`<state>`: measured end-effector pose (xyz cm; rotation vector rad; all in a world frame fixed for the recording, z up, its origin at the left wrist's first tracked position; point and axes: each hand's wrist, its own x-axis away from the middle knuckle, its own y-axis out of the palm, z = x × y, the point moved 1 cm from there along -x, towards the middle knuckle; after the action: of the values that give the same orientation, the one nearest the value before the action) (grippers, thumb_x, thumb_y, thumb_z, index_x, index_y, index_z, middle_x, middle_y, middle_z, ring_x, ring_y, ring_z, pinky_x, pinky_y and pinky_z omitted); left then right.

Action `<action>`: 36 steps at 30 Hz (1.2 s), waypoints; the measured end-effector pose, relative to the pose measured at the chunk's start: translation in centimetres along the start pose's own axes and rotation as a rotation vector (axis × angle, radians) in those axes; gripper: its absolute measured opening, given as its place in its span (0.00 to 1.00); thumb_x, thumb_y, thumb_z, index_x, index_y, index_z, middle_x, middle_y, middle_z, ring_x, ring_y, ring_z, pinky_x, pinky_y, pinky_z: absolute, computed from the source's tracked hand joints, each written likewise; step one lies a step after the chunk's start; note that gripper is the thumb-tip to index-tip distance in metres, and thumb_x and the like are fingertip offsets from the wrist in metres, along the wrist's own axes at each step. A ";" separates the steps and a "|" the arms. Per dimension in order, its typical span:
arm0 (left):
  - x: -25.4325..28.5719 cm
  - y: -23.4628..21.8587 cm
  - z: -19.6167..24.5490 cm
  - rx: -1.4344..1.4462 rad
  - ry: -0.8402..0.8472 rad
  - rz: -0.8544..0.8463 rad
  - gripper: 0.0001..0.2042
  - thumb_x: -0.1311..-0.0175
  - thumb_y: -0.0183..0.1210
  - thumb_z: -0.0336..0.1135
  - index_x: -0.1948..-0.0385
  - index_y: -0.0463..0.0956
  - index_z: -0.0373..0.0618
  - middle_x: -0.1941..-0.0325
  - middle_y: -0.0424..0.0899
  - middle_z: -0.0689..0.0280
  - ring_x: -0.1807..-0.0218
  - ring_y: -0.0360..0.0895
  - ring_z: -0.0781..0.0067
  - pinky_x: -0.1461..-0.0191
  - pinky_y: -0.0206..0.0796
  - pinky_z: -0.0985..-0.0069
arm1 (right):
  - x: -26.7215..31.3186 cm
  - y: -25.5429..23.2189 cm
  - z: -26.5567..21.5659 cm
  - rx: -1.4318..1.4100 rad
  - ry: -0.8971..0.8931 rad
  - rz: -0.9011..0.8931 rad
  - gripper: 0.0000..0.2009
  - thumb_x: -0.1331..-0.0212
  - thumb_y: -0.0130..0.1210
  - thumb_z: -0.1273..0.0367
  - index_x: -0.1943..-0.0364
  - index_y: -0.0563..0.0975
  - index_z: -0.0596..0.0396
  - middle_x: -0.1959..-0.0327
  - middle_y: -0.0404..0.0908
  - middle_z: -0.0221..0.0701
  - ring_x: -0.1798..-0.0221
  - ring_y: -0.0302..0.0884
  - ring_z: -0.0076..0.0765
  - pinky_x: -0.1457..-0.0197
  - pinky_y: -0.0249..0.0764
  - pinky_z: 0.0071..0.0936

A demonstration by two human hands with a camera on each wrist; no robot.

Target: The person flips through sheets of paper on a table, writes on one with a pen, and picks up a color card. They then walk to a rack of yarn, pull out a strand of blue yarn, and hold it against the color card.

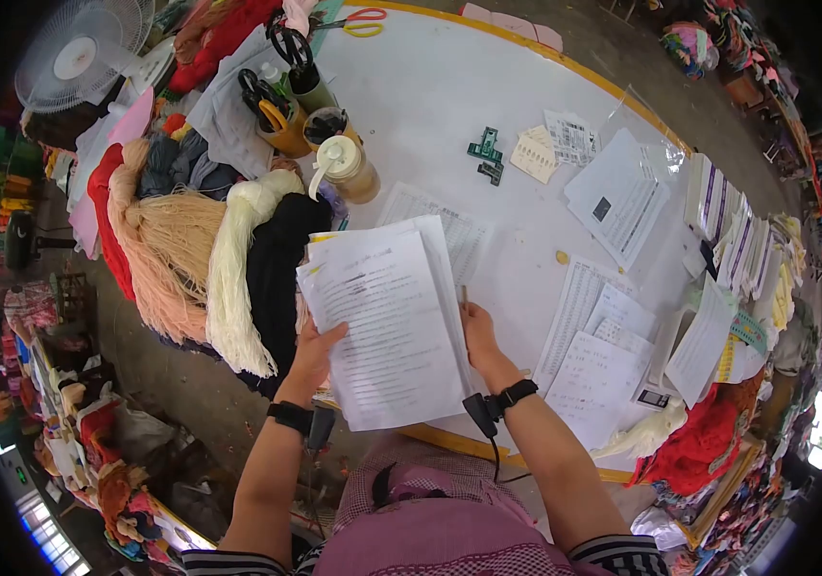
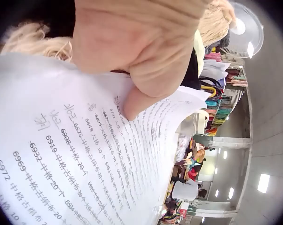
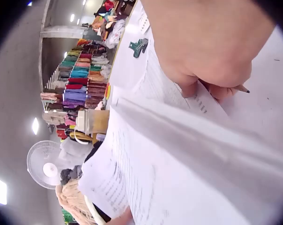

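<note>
A stack of printed sheets (image 1: pixel 382 336) is held above the table's near edge. My left hand (image 1: pixel 311 357) grips its left side, the thumb lying on top of the page; in the left wrist view the left hand (image 2: pixel 136 51) pinches sheets (image 2: pixel 52 154) with printed and struck-out lines. At the stack's right edge is my right hand (image 1: pixel 484 342), with a pencil (image 1: pixel 464 296) in its fingers. In the right wrist view the right hand (image 3: pixel 207 51) has curled fingers, with the pencil tip (image 3: pixel 243 88) sticking out beside the paper (image 3: pixel 188 154).
Yarn skeins (image 1: pixel 253 259) lie left of the papers, near a lidded jar (image 1: pixel 349 171) and holders with scissors (image 1: pixel 281 120). Green clips (image 1: pixel 488 154), loose sheets (image 1: pixel 613 360) and a plastic-sleeved page (image 1: pixel 619 197) lie on the right. A fan (image 1: pixel 75 58) stands far left.
</note>
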<state>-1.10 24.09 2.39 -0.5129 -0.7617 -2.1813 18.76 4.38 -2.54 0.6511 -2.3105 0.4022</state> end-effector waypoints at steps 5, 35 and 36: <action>-1.0 1.5 -2.9 0.144 -0.015 0.070 0.23 0.39 0.56 0.17 0.40 0.67 0.44 0.42 0.78 0.63 0.43 0.75 0.66 0.37 0.67 0.69 | 0.5 -4.0 -0.3 -0.178 -0.009 -0.002 0.25 0.33 0.49 0.49 0.58 0.81 0.60 0.68 0.83 0.33 0.68 0.74 0.22 0.63 0.68 0.20; -0.8 5.8 -5.9 -0.072 0.104 0.274 0.20 0.43 0.57 0.20 0.48 0.68 0.45 0.50 0.79 0.65 0.50 0.77 0.73 0.49 0.71 0.77 | 1.4 -8.4 -2.8 0.326 -0.401 0.062 0.14 0.45 0.60 0.69 0.55 0.75 0.57 0.71 0.77 0.33 0.67 0.72 0.32 0.64 0.69 0.29; -0.7 5.5 -5.3 -0.071 0.103 0.275 0.20 0.43 0.57 0.20 0.48 0.68 0.45 0.50 0.79 0.65 0.50 0.77 0.73 0.49 0.71 0.77 | 2.3 -9.0 -1.6 0.248 -0.425 0.008 0.15 0.46 0.62 0.69 0.55 0.76 0.58 0.72 0.74 0.27 0.68 0.66 0.22 0.66 0.67 0.24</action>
<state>2.97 18.04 0.06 -0.5051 -0.5268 -1.9667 23.16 -3.07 1.10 0.9226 -2.6877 0.6097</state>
